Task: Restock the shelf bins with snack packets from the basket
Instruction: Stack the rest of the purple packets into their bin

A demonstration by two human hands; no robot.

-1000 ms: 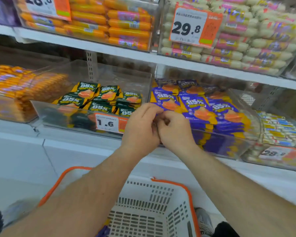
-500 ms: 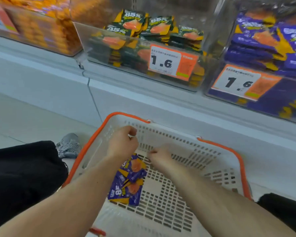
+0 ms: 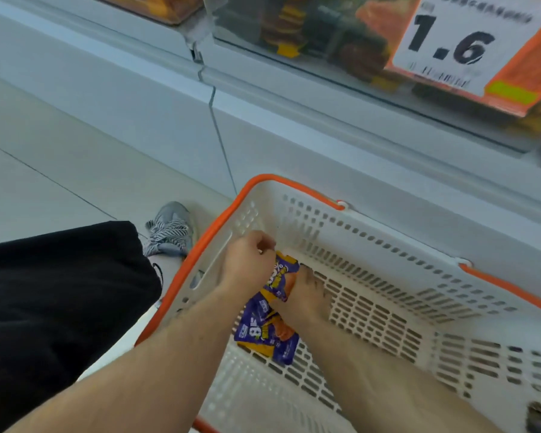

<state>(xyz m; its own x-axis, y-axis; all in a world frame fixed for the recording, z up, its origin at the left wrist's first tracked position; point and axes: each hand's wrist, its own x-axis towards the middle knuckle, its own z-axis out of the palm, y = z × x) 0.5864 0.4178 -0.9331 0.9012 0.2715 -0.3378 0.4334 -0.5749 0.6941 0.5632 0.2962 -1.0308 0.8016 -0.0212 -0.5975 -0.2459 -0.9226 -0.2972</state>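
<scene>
Down in the basket [image 3: 372,245], seen from the head camera, both hands are gathered over a small heap of purple snack packets [image 3: 267,331] lying on the slatted floor near the left wall. The left hand [image 3: 247,260] is curled, its fingers pinching the top edge of the uppermost packet [image 3: 281,276]. The right hand [image 3: 306,295] is laid against the same packet from the other side, fingers pointing down; whether it grips or only steadies the packet cannot be told, since its fingertips are hidden. The remaining packets lie just beneath and beside the hands, partly covered by the right wrist.

The step in hand is judged to be the pick-up: packets are being collected for carrying to the shelf. The next move calls for a firm hold on the slippery foil, ideally several packets gathered at once, followed by a lift clear of the basket rim toward the bins above. The clear bin [image 3: 325,42] with the 1.6 price tag [image 3: 469,45] is seen at the upper right, stocked with dark packets behind its front wall.

Compared with half a second earlier, the hands are found lower and closer together, now in contact with the packets, where they had hovered apart above them. The view has also dipped further toward the basket.
</scene>
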